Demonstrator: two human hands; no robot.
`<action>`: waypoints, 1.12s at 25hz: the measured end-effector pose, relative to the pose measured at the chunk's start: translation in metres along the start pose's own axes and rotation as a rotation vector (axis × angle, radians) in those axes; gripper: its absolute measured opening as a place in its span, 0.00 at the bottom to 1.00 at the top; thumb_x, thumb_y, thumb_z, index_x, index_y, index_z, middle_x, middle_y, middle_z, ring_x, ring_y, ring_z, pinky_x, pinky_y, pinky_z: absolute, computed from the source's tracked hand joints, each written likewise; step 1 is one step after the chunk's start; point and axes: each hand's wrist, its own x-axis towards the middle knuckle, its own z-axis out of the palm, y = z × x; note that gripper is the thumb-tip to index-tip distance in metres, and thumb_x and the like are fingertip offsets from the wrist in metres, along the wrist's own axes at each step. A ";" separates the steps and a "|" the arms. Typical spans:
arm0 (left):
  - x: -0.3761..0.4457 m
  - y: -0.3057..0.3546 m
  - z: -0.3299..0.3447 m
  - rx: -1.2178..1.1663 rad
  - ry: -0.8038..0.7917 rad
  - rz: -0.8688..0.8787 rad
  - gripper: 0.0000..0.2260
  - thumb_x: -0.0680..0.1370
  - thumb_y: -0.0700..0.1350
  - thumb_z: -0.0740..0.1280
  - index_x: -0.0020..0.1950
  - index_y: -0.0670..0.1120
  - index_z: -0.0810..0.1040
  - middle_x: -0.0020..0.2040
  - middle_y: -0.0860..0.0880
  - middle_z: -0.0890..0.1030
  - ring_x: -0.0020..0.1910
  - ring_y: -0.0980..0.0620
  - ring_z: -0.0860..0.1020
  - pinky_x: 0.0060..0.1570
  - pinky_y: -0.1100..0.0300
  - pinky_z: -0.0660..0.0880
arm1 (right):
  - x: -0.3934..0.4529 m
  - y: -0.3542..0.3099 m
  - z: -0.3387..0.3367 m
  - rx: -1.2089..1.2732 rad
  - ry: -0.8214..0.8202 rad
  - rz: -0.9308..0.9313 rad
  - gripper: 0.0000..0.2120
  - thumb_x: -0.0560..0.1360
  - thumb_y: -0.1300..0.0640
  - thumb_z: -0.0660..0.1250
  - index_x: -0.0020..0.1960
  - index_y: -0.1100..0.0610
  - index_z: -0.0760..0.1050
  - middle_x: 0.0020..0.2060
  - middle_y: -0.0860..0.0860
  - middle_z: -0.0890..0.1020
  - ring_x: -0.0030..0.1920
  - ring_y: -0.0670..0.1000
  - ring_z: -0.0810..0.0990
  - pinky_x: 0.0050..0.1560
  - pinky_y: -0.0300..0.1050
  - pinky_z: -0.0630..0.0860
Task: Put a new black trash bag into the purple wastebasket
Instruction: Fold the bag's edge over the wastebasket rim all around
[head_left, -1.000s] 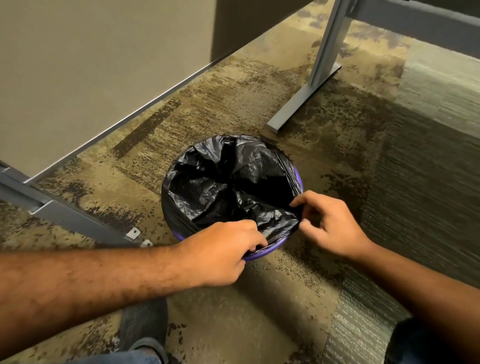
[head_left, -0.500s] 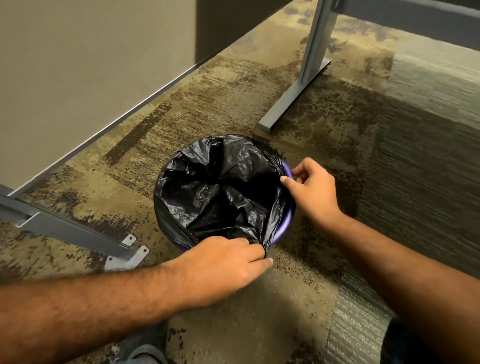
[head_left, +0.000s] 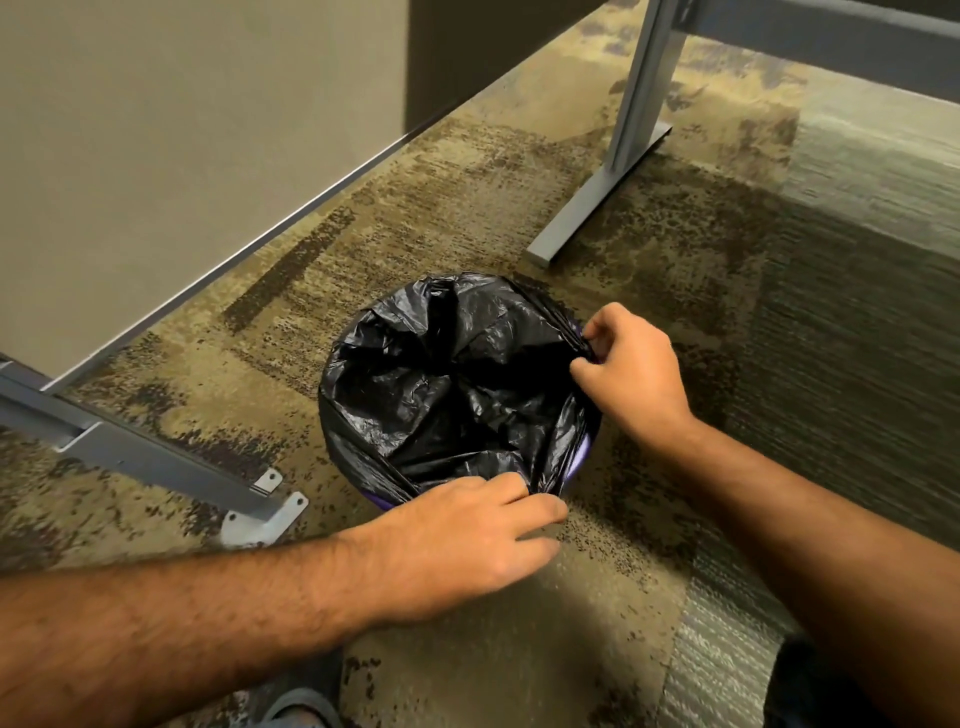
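A black trash bag (head_left: 441, 384) sits crumpled inside the purple wastebasket (head_left: 584, 457) on the carpet, its edge folded over most of the rim. Only a sliver of purple rim shows at the near right. My left hand (head_left: 467, 540) pinches the bag's edge at the near side of the rim. My right hand (head_left: 631, 364) grips the bag's edge at the right side of the rim, fingers curled around the plastic.
A beige partition panel (head_left: 182, 130) with a grey metal foot (head_left: 171, 467) stands at the left. A grey desk leg (head_left: 613, 176) stands behind the basket. My shoe (head_left: 301, 712) shows at the bottom edge. Patterned carpet surrounds the basket.
My right hand has moved from the near rim round to the right side, pulling the bag's edge over the rim. My left hand has stayed at the near edge.
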 end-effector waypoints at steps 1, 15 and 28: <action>0.000 0.000 0.001 -0.012 -0.002 -0.005 0.18 0.81 0.40 0.59 0.69 0.47 0.77 0.74 0.45 0.73 0.58 0.46 0.77 0.45 0.51 0.80 | 0.004 0.002 -0.003 0.044 0.005 0.043 0.07 0.68 0.55 0.72 0.45 0.50 0.78 0.37 0.45 0.81 0.39 0.50 0.81 0.40 0.47 0.76; -0.003 -0.005 0.003 -0.203 0.019 -0.126 0.27 0.73 0.32 0.68 0.72 0.45 0.72 0.78 0.43 0.65 0.60 0.46 0.76 0.50 0.50 0.82 | 0.009 0.030 -0.014 0.876 -0.362 0.668 0.15 0.80 0.73 0.62 0.42 0.58 0.77 0.38 0.54 0.83 0.30 0.44 0.84 0.31 0.39 0.84; 0.016 0.008 0.000 -0.619 0.096 -0.418 0.26 0.77 0.37 0.69 0.72 0.57 0.74 0.78 0.61 0.61 0.66 0.57 0.76 0.64 0.57 0.77 | -0.032 0.013 -0.023 0.747 -0.297 0.489 0.23 0.66 0.72 0.82 0.55 0.59 0.77 0.38 0.52 0.78 0.41 0.51 0.81 0.49 0.56 0.85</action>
